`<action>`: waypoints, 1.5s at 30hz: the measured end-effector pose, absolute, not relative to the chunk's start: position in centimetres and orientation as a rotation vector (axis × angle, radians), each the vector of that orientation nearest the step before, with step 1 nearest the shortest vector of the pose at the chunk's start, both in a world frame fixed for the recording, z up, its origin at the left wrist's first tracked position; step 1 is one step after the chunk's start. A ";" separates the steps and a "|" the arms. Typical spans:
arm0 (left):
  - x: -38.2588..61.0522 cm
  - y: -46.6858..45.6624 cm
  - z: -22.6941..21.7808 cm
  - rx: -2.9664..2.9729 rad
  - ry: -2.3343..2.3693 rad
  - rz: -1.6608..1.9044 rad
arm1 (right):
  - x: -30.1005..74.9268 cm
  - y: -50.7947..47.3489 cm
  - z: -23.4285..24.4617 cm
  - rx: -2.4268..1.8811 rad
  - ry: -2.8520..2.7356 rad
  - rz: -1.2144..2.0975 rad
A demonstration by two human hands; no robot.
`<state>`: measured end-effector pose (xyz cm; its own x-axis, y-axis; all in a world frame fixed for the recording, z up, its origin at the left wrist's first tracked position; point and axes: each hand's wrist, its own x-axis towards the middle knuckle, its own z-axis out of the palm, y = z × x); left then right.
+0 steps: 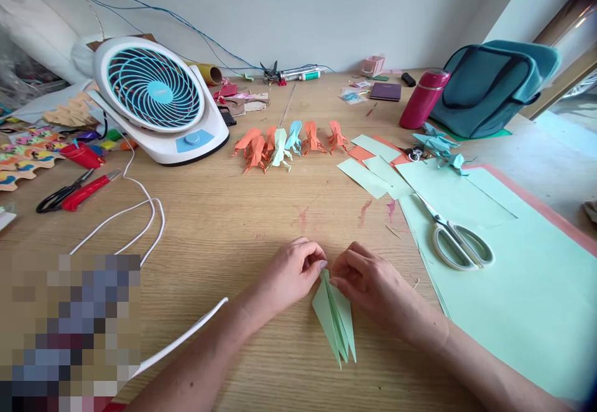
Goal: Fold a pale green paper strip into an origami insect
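Note:
A folded piece of light green paper [330, 315] lies near the front of the table, its long pointed flaps fanned toward me. My left hand [296, 269] pinches its narrow upper end between thumb and forefinger. On the other side, my right hand [373, 278] has its fingers curled at the same end, the thumb against the paper's right edge. The fingertips partly hide the top of the fold. Farther back stand several small folded paper figures, orange [255, 150], pale green [280, 149] and light blue [295, 136].
White-handled scissors [459, 247] rest on large green sheets [522, 300] at right. Cut paper rectangles [366, 177] and blue paper figures [438, 144] lie beyond. A fan [158, 101] with a trailing white cable [152, 200] stands left. A pink bottle [423, 99] stands by a teal bag [489, 88].

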<state>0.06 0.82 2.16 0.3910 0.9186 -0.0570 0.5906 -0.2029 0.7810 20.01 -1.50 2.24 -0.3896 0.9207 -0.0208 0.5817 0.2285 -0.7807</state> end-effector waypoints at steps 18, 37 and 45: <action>0.9 0.0 3.1 1.967 1.231 0.930 | 19.4 -1.5 2.8 -1.377 -1.838 1.246; 0.9 0.5 3.6 1.298 1.083 0.820 | 18.8 -2.1 2.5 -1.326 -1.606 1.435; 0.9 0.6 3.5 1.312 1.076 0.814 | 18.8 -2.2 2.8 -1.351 -1.654 1.355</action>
<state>0.87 0.59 3.51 0.3286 0.9325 -0.1499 0.1086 0.1204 0.9868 18.79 -2.16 2.80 -0.2998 0.9430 -0.1443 0.3273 -0.0404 -0.9441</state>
